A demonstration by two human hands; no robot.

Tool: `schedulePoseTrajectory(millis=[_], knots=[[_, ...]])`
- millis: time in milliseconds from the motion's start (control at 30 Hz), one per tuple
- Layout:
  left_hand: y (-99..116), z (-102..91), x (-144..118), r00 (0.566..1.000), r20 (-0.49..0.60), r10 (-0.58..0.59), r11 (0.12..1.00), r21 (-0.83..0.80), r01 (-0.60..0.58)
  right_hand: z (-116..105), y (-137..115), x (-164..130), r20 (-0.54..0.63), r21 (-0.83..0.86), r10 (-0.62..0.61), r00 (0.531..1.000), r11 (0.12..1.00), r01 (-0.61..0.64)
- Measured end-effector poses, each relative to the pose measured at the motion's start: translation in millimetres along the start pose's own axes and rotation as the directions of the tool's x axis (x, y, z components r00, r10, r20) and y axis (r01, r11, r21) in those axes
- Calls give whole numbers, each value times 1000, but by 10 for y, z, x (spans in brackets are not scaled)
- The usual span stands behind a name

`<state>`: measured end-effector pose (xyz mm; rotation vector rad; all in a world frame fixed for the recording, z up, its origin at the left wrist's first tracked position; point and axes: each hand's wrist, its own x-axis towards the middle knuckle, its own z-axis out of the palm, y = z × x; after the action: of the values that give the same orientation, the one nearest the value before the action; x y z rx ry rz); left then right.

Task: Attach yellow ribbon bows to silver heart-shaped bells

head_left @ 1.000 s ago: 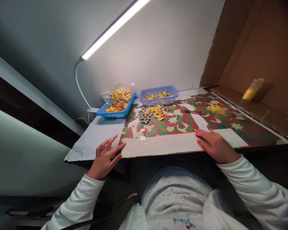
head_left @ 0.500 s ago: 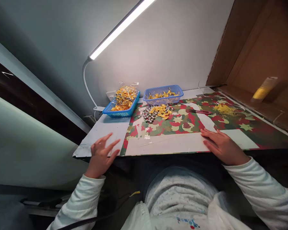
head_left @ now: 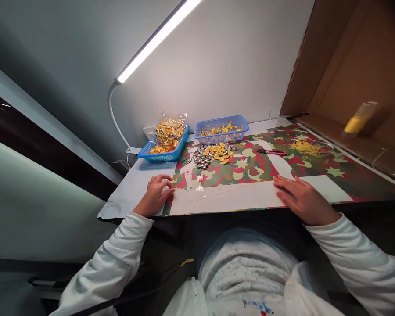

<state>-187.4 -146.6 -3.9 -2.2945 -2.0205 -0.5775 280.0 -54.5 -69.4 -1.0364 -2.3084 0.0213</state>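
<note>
Your left hand (head_left: 157,193) rests on the near left part of the table (head_left: 131,186), fingers curled in loosely, the fingertips touching the left edge of the patterned mat (head_left: 270,164); it grips nothing that can be made out. Your right hand (head_left: 301,199) lies flat, palm down, fingers pressed together and pointing left, on the pale near strip of that same mat, close to the table's front edge. The mat is printed in red, green and cream patches with stars, and it carries no writing that can be read. Farther back on it sits a pile of small silver pieces (head_left: 201,156) touching a heap of yellow pieces (head_left: 220,152). Behind them stand two blue baskets: the left basket (head_left: 163,147) heaped with yellow bits in clear wrap, the right basket (head_left: 223,129) holding a thin layer of yellow bits. A red-handled tool (head_left: 272,152) lies right of the piles, near a tangle of yellow strands (head_left: 305,149). A yellow bottle (head_left: 358,118) stands against the cardboard wall (head_left: 349,66); its label is too blurred to read. A strip lamp (head_left: 158,37) shines above.
</note>
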Motion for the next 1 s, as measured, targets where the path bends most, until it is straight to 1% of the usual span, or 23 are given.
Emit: schedulePoseTrajectory(millis=[67,167,233,300,367,467,500,567,633,700,733,767,800,833,867,900,933,967,1000], knots=[[-104,-7,-70,993,-104,-59,998,-13,58,-2,0,-4,4,-3,-6,1000,1000,6],[-297,-32,-233,960,-222,-169,986,-35,166,1,9,-10,6,-2,-7,1000,1000,7],[-406,-48,-366,930,-253,-266,964,-50,262,7,20,-13,3,-1,-2,1000,1000,2],[-483,-58,-489,899,-253,-357,933,-60,354,15,30,-15,-1,0,2,1000,1000,-2],[-536,-64,-581,857,-270,-439,895,-53,442,21,38,-16,1,2,3,1000,1000,-3],[-607,-77,-657,770,-333,-545,822,-34,568,26,47,-17,6,3,3,1000,1000,-3],[-633,-83,-672,745,-345,-571,801,-31,598,27,50,-18,8,3,3,1000,1000,-3],[-682,-99,-695,721,-345,-601,774,-28,632,28,55,-18,11,2,2,1000,1000,-2],[-703,-118,-714,717,-346,-605,767,-12,642,29,58,-18,10,2,1,1000,1000,-1],[-665,-134,-732,713,-391,-582,770,16,638,28,58,-18,5,5,-3,1000,1000,3],[-620,-137,-741,713,-429,-554,780,32,625,27,57,-19,3,6,-5,1000,1000,5],[-559,-137,-752,727,-462,-508,802,54,595,26,57,-19,0,7,-8,1000,1000,8],[-489,-132,-765,758,-476,-446,835,85,544,26,57,-20,-2,6,-11,1000,1000,11],[-417,-124,-781,803,-465,-372,871,124,475,25,57,-20,-4,5,-13,1000,1000,13],[-351,-113,-800,862,-416,-289,907,169,385,25,57,-21,-5,3,-14,1000,1000,14],[-298,-102,-821,915,-339,-217,931,210,298,25,57,-20,-7,0,-14,1000,1000,14],[-261,-92,-843,952,-258,-165,943,241,229,25,57,-20,-7,-3,-15,1000,1000,15],[-241,-84,-863,970,-194,-144,944,266,193,24,56,-18,-8,-6,-17,1000,1000,17],[-230,-78,-878,976,-159,-149,939,287,190,23,54,-17,-8,-9,-21,1000,1000,21]])
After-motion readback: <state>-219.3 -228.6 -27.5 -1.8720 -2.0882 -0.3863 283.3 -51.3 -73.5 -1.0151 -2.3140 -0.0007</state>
